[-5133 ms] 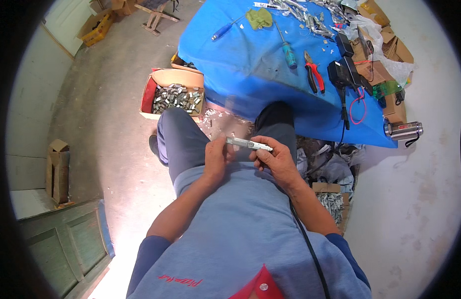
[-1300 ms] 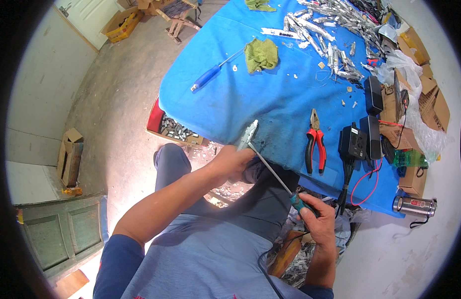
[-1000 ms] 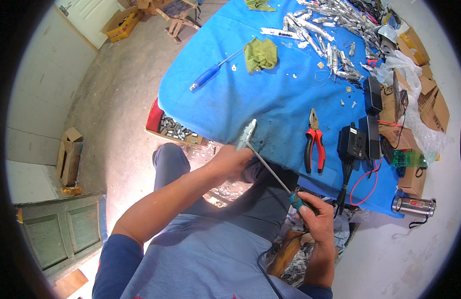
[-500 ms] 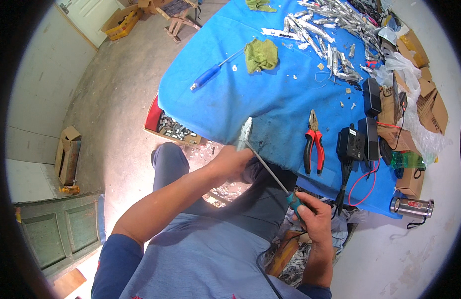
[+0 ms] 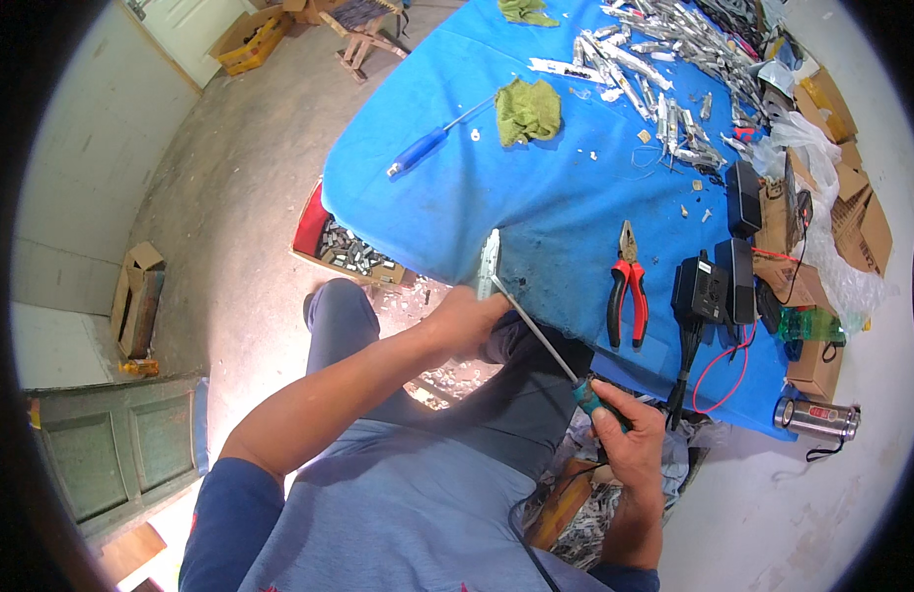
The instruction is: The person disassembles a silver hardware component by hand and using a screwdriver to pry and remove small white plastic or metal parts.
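Your left hand (image 5: 465, 321) is closed around the lower end of a small flat silver metal strip (image 5: 489, 264), which stands upright just at the near edge of the blue cloth-covered table (image 5: 516, 187). Your right hand (image 5: 627, 439) has its fingers clamped on the green handle of a long thin screwdriver (image 5: 544, 340), and its tip meets the strip close to your left fingers. If the tip slips off the smooth metal, I think it can run into your left hand, because the shaft points directly toward it; the strip can also twist out, as only its lower part is held. On the table, right of the strip, lie red-handled pliers (image 5: 625, 281) and black box-shaped power adapters (image 5: 719, 281). At the far right edge of the table stand brown cardboard boxes (image 5: 852, 212) and a clear plastic bag (image 5: 812, 163). Under the table's left edge sits a red and brown box of small metal parts (image 5: 343, 247). I cannot read any label.
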A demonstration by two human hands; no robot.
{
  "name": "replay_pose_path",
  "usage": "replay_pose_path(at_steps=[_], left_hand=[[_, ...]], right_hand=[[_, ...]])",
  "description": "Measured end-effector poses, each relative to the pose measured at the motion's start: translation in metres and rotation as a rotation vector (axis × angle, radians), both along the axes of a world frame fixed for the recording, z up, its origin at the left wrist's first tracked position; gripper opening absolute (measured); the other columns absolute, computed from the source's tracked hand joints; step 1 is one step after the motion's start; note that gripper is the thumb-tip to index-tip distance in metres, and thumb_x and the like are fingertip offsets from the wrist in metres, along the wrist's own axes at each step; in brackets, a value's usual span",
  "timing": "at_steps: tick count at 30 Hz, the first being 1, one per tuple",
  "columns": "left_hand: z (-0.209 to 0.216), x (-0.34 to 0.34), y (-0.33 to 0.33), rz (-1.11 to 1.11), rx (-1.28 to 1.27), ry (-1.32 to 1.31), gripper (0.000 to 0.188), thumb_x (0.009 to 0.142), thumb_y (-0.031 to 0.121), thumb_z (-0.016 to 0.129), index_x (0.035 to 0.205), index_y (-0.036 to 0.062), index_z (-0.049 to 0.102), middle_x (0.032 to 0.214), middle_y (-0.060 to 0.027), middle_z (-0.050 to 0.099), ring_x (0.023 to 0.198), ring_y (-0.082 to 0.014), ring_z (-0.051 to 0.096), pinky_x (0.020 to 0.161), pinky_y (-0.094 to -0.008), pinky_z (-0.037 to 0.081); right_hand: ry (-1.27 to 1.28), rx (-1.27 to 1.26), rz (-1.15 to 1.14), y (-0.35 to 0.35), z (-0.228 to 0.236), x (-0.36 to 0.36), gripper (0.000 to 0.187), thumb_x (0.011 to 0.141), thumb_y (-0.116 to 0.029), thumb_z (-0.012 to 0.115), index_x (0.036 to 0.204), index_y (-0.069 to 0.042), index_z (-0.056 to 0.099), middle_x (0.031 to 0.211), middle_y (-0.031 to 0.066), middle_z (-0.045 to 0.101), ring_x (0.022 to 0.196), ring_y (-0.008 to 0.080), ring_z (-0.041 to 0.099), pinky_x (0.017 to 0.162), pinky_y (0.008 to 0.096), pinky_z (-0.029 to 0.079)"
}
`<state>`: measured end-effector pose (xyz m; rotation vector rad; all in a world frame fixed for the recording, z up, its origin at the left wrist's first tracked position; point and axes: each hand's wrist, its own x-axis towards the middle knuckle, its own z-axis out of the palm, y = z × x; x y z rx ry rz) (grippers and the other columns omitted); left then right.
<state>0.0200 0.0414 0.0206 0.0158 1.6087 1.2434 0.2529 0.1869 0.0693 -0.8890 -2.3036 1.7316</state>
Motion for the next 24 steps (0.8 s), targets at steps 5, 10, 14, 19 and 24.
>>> replay_pose_path(at_steps=[5, 10, 14, 19, 24], left_hand=[[-0.009, -0.002, 0.0, -0.061, -0.045, 0.05, 0.047, 0.092, 0.037, 0.055, 0.057, 0.0065, 0.047, 0.053, -0.0043, 0.043, 0.044, -0.017, 0.043, 0.043, -0.0329, 0.034], [-0.017, -0.002, 0.0, -0.094, -0.035, 0.115, 0.048, 0.092, 0.037, 0.055, 0.057, 0.0047, 0.046, 0.052, -0.0052, 0.043, 0.044, -0.0174, 0.042, 0.042, -0.0323, 0.032], [-0.015, -0.001, 0.0, -0.028, -0.042, 0.028, 0.046, 0.09, 0.038, 0.057, 0.058, 0.0061, 0.046, 0.053, -0.0043, 0.043, 0.043, -0.0154, 0.038, 0.041, -0.0309, 0.028], [-0.008, -0.002, 0.003, -0.023, -0.104, 0.011, 0.043, 0.09, 0.038, 0.057, 0.062, 0.0053, 0.051, 0.055, -0.0035, 0.045, 0.044, -0.0156, 0.04, 0.041, -0.0311, 0.029], [-0.111, 0.067, 0.018, -0.24, 0.231, 0.657, 0.044, 0.084, 0.039, 0.065, 0.092, -0.0041, 0.064, 0.075, -0.0156, 0.064, 0.065, -0.0274, 0.063, 0.068, -0.0416, 0.05]], right_hand=[[0.054, 0.269, 0.141, 0.008, 0.013, -0.009, 0.031, 0.084, -0.006, 0.065, 0.114, 0.001, 0.068, 0.087, 0.0087, 0.07, 0.07, 0.0113, 0.062, 0.065, 0.0264, 0.049], [-0.063, -0.271, -0.004, 0.026, 0.009, -0.012, 0.031, 0.087, -0.008, 0.064, 0.116, 0.003, 0.067, 0.081, 0.0054, 0.067, 0.063, 0.0089, 0.059, 0.057, 0.0224, 0.046], [-0.083, -0.305, -0.02, 0.026, 0.01, -0.015, 0.03, 0.087, -0.006, 0.064, 0.116, 0.002, 0.067, 0.082, 0.0056, 0.067, 0.064, 0.0087, 0.06, 0.058, 0.0223, 0.047], [0.099, 0.276, 0.149, 0.007, 0.009, -0.014, 0.03, 0.085, -0.004, 0.063, 0.115, 0.001, 0.067, 0.088, 0.0114, 0.07, 0.071, 0.0142, 0.065, 0.066, 0.0266, 0.051], [0.249, 0.359, 0.166, -0.019, -0.008, -0.051, 0.032, 0.085, -0.003, 0.063, 0.117, -0.001, 0.066, 0.09, 0.0127, 0.07, 0.073, 0.0167, 0.066, 0.069, 0.0272, 0.051]])
